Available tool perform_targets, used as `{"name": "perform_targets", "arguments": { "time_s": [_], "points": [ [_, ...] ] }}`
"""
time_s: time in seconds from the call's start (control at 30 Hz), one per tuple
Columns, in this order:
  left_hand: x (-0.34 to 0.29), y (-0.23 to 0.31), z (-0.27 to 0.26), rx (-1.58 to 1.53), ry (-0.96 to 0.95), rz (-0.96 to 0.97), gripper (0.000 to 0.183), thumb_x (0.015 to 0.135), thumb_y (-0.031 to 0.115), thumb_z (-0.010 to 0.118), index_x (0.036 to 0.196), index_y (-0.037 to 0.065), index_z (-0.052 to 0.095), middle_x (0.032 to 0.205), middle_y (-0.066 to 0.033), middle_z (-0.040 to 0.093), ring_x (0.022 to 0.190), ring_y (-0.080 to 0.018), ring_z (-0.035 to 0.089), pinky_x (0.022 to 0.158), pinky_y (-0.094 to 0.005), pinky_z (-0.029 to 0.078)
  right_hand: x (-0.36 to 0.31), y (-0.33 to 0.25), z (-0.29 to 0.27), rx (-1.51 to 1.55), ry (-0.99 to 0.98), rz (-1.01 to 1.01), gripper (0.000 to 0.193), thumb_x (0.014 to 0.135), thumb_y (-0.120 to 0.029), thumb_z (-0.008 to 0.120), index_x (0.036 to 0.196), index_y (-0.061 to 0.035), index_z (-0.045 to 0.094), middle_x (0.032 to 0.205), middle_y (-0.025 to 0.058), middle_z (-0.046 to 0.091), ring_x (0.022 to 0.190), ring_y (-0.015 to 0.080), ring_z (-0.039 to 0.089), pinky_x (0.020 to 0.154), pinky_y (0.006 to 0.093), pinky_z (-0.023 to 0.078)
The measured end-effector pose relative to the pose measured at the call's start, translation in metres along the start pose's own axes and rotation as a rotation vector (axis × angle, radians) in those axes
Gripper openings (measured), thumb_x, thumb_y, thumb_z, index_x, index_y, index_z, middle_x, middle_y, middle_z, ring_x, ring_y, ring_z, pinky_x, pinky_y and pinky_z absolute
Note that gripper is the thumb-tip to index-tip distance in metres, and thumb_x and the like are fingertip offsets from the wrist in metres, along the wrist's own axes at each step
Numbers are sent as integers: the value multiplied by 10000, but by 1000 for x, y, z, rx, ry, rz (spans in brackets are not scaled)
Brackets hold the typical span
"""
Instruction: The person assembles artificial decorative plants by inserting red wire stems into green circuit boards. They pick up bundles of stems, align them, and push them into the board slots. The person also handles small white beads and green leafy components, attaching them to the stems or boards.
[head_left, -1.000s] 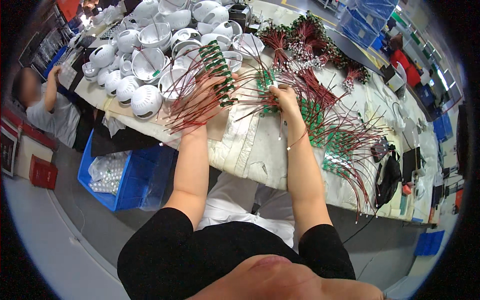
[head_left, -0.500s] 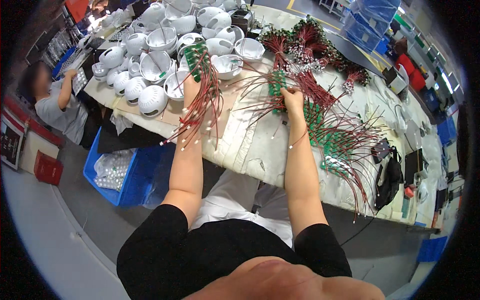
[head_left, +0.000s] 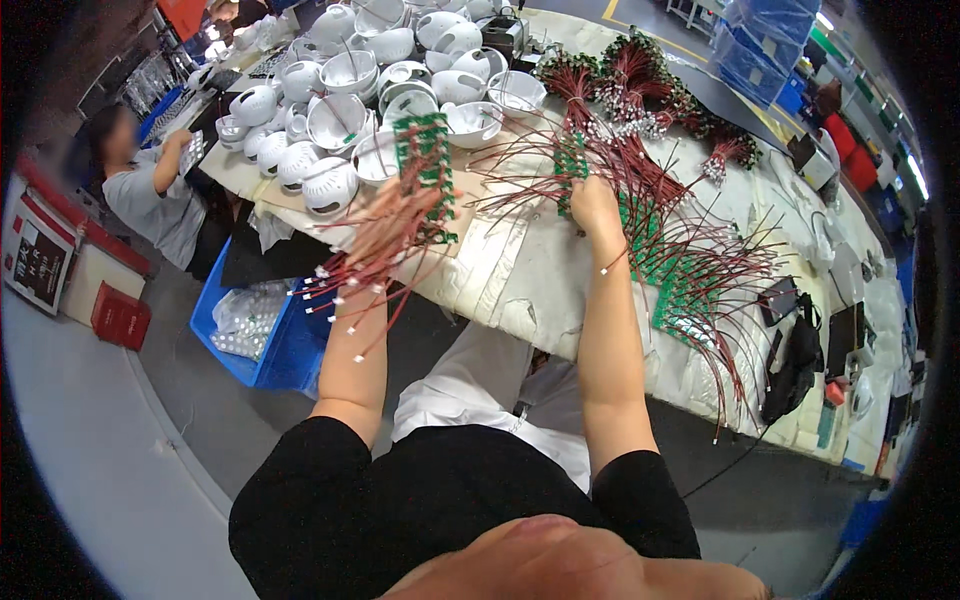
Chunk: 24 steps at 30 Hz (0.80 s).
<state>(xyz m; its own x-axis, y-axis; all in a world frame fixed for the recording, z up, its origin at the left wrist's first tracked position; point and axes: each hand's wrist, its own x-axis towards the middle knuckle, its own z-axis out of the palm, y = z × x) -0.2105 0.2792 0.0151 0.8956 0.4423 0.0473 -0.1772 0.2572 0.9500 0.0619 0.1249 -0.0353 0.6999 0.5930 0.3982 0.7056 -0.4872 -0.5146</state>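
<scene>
Wires [head_left: 372, 268] dangling past the worktop [head_left: 515, 290] edge could snag as the left hand [head_left: 378, 213] grips boards [head_left: 425, 150]; right hand [head_left: 597, 208] hold unclear.

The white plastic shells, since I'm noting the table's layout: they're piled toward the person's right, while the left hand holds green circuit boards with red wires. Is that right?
Not quite: the head view shows the white plastic shells piled toward the person's left. The left hand does hold green circuit boards with red wires.
</scene>
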Motion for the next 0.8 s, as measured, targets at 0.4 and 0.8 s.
{"name": "perform_targets", "arguments": {
  "time_s": [0.4,0.8],
  "points": [
    [-12,-27,38,199,161,-76,463,878,318,599,1241,63,466,1030,-45,582,820,-131,559,664,-271,469,-40,-117,-4,592,198,-409,432,844,-133,587,1224,3,435,1149,166,510,1020,302,507,908,426,389],
    [36,-43,41,106,118,103,392,888,239,567,1206,28,478,924,-33,596,764,-97,578,627,-253,490,-28,-84,27,1263,-435,94,314,966,-177,408,1249,-52,457,1064,77,567,912,130,543,751,256,453]
  ]
}}
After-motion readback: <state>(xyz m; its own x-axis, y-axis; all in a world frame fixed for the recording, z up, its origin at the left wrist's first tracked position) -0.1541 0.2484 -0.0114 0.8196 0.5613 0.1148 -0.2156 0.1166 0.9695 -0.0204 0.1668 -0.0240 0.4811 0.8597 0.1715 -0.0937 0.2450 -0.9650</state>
